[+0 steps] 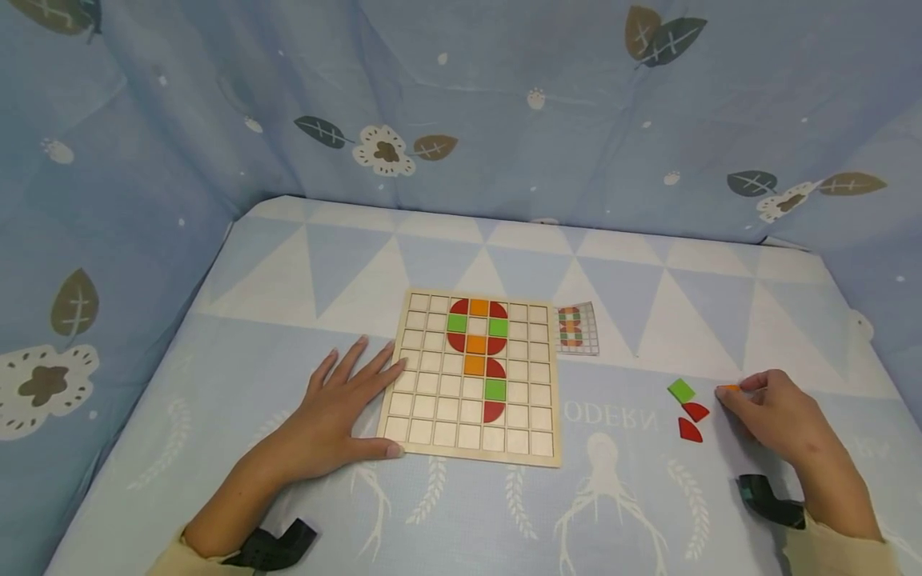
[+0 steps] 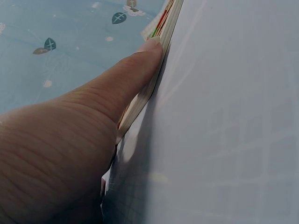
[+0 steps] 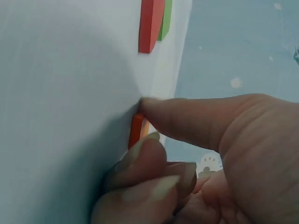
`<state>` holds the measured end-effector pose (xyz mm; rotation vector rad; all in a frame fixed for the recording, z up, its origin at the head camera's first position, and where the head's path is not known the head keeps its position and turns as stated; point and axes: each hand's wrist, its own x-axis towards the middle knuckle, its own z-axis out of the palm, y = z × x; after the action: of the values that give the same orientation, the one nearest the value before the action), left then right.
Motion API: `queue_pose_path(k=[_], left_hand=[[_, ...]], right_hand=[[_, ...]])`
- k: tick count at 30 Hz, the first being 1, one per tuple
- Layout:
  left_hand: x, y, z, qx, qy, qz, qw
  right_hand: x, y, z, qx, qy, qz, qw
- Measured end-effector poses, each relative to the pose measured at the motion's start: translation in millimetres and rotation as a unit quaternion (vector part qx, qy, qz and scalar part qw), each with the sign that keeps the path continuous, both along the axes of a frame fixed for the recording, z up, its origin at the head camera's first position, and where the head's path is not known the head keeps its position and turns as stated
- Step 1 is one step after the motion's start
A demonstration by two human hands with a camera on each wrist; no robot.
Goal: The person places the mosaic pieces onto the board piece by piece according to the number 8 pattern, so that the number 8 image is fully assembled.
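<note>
My left hand [image 1: 337,418] rests with spread fingers at the left edge of a wooden grid board [image 1: 529,438]. In the left wrist view the thumb [image 2: 135,70] lies against the board's rim. Orange, green and red tiles fill several squares in the board's middle columns. Over on the right, my right hand [image 1: 781,416] pinches an orange tile [image 1: 729,388] between thumb and fingers, low at the table; the right wrist view shows the orange tile [image 3: 136,129] between them. Left of that hand lie a green square tile [image 1: 680,391] and two red quarter-round tiles [image 1: 690,430].
A small pattern card [image 1: 579,328] lies at the board's right side, partly covered by it. The table has a blue and white printed cloth [image 1: 612,496]. Patterned curtains [image 1: 504,104] hang behind and at the sides. Dark wrist devices [image 1: 769,502] sit at both wrists.
</note>
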<state>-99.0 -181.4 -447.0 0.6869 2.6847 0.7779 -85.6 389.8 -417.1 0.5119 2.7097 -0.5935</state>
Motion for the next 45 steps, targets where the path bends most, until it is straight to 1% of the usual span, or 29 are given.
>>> queue_pose_path(k=[3,10,13,17,21,25,28,31,35,39,45], left_hand=[[-0.5,-0.6,-0.2,-0.002,0.002,-0.002,1.0000],[-0.6,-2.4,-1.1,-0.006,0.005,-0.003,1.0000],[-0.2,-3.2,-1.8,-0.005,0.004,-0.002,1.0000],[0.6,-3.1,-0.9,-0.003,0.002,-0.004,1.0000],[1.1,-2.7,0.1,-0.007,0.002,-0.003,1.0000],[1.4,-2.8,0.5,-0.011,0.004,0.000,0.9999],[0.6,-2.1,-0.5,-0.009,0.006,-0.003,0.9999],[-0.3,-0.8,-1.3,-0.004,0.009,-0.008,0.9999],[0.2,0.1,-0.9,-0.004,0.014,-0.009,0.9999],[0.1,-0.2,-0.7,-0.006,0.013,-0.009,0.9999],[-0.5,-0.4,-1.1,-0.005,0.012,-0.008,0.9999]], right_hand=[[0.5,3.8,0.1,-0.009,-0.009,0.002,0.9999],[0.5,3.8,-4.8,-0.024,0.010,-0.012,0.9996],[1.3,3.3,-5.6,-0.041,0.014,-0.016,0.9989],[5.3,-0.6,-5.9,-0.073,0.042,-0.002,0.9965],[6.4,-18.4,-1.4,-0.106,0.081,0.045,0.9901],[-0.4,-57.8,4.4,-0.140,0.108,0.115,0.9775],[-5.5,-92.3,8.1,-0.161,0.131,0.170,0.9633],[-9.3,-123.1,12.9,-0.180,0.150,0.223,0.9462],[-15.5,-159.0,17.0,-0.208,0.140,0.282,0.9259],[-21.8,-191.3,17.8,-0.220,0.115,0.328,0.9115],[-32.8,-231.1,11.8,-0.225,0.104,0.387,0.8883]])
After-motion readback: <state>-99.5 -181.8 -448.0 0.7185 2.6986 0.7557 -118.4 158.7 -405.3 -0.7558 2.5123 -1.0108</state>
